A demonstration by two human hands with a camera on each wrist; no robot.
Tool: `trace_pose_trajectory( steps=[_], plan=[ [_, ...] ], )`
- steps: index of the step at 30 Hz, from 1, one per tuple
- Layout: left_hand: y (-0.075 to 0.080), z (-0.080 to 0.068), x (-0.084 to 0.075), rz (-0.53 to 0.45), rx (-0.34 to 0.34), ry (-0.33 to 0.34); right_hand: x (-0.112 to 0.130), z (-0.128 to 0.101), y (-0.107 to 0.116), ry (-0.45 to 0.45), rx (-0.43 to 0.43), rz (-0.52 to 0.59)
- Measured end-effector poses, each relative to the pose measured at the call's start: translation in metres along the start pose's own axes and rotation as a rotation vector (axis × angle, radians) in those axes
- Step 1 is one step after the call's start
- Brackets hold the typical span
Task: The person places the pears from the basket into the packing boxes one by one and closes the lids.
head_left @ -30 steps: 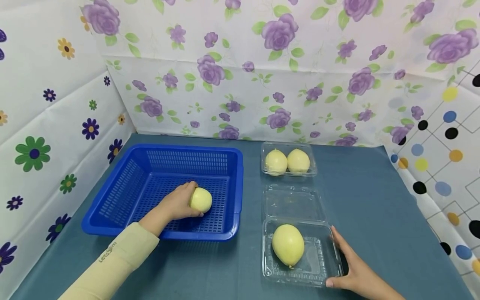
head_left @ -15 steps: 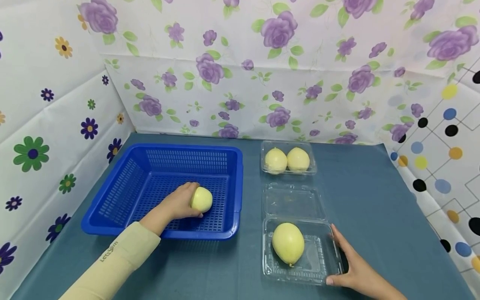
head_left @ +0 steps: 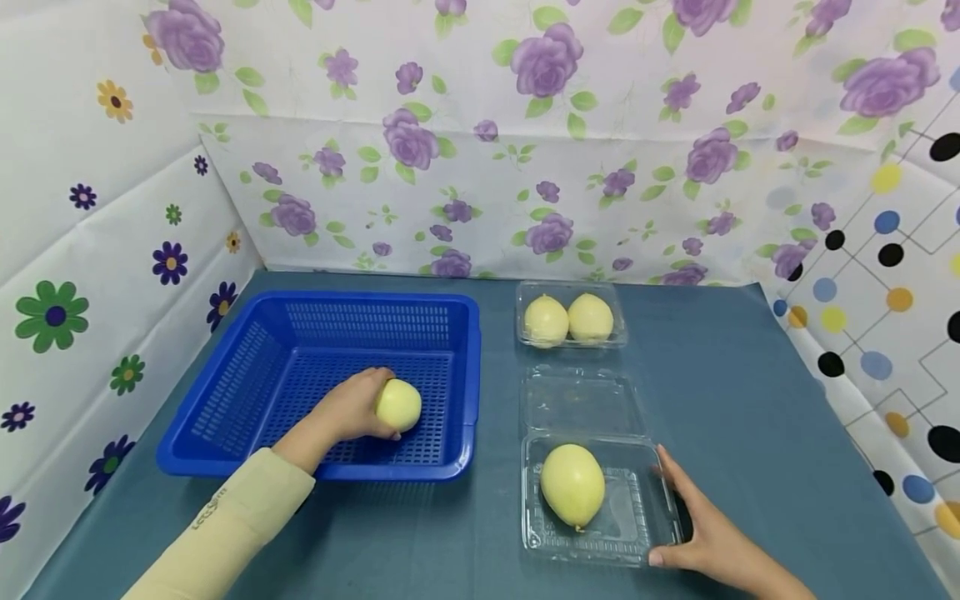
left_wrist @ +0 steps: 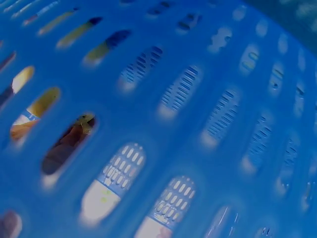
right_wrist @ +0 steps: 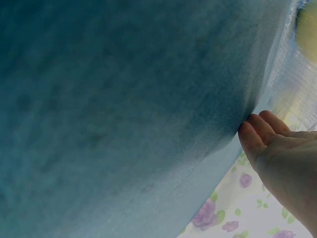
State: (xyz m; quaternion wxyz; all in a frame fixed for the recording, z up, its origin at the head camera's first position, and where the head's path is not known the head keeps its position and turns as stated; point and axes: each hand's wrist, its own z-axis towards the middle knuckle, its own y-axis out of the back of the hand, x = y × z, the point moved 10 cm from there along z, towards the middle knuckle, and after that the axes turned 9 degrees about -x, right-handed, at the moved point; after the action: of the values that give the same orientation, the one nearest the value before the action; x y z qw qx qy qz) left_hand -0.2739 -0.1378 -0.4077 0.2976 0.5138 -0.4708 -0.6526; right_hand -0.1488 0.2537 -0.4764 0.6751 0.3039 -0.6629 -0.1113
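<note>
My left hand [head_left: 362, 406] reaches into the blue plastic basket [head_left: 480, 367] and grips a pale yellow round fruit [head_left: 399, 406] low over its slotted floor. In the left wrist view, the basket's slotted wall [left_wrist: 148, 124] fills the picture and hides most of the hand. On the right, my right hand [head_left: 701, 529] holds the right side of an open clear plastic clamshell box [head_left: 637, 533], thumb at its front corner and fingers along the side. An egg-shaped pale yellow fruit [head_left: 572, 486] lies in its left half. The right wrist view shows fingertips [right_wrist: 246, 130] at the box's edge.
Behind the box base lies its raised clear lid [head_left: 581, 400], folded back. Farther back stands another clear clamshell box [head_left: 619, 337] with two pale yellow fruits [head_left: 591, 317] inside. Floral sheets [head_left: 480, 167] close off the back and sides of the blue-green table [head_left: 720, 392].
The head view has shifted slightly, so the scene sits a little farther left. Both hands keep their places on the fruit and the box.
</note>
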Motion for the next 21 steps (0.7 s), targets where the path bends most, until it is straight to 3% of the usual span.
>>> trace_pose_trajectory(
  steps=[21],
  plan=[
    [0.015, 0.000, -0.004, -0.083, -0.087, -0.014, 0.002, 0.001, 0.002, 0.000, -0.013, -0.012]
  ],
)
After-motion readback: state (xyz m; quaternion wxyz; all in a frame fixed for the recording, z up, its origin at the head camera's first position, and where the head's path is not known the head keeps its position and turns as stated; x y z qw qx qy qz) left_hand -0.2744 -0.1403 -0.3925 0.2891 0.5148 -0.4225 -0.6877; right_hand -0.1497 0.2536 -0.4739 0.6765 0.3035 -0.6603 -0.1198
